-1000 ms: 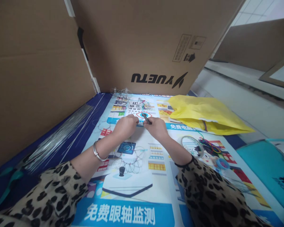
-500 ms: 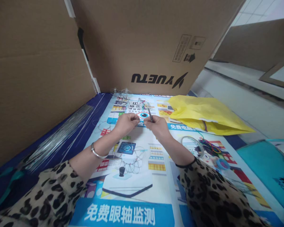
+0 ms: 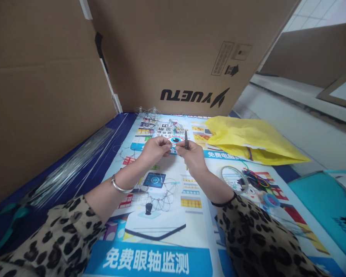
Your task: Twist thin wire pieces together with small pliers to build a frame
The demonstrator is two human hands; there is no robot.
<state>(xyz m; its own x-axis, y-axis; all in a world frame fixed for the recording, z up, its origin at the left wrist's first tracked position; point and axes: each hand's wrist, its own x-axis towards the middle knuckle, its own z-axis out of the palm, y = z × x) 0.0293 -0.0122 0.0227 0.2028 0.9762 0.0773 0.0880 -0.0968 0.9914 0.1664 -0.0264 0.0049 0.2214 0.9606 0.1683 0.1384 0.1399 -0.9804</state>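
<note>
My left hand (image 3: 157, 149) is closed in a pinch above the printed sheet; whatever sits between its fingertips is too small to make out. Close beside it on the right, my right hand (image 3: 192, 156) grips a slim dark pointed tool (image 3: 186, 139), its tip standing up past the fingers. A bit of yellow shows under the right palm, perhaps the tool's other end. The thumb and forefinger of that hand are also pinched near the left fingertips. Behind both hands lies a tangle of thin wire with small coloured pieces (image 3: 174, 126).
Another looped wire piece (image 3: 158, 198) lies between my forearms. A bundle of straight wires (image 3: 75, 165) and green-handled scissors (image 3: 11, 219) are at left. On the right are a yellow bag (image 3: 253, 134), a ring-shaped coil (image 3: 235, 179), coloured cords (image 3: 258, 179) and a teal pouch (image 3: 325, 207). Cardboard (image 3: 175, 57) stands behind.
The dark tool in my right hand has swung from a leftward tilt to nearly upright, and a yellow bit now shows below the palm. My left hand has barely moved.
</note>
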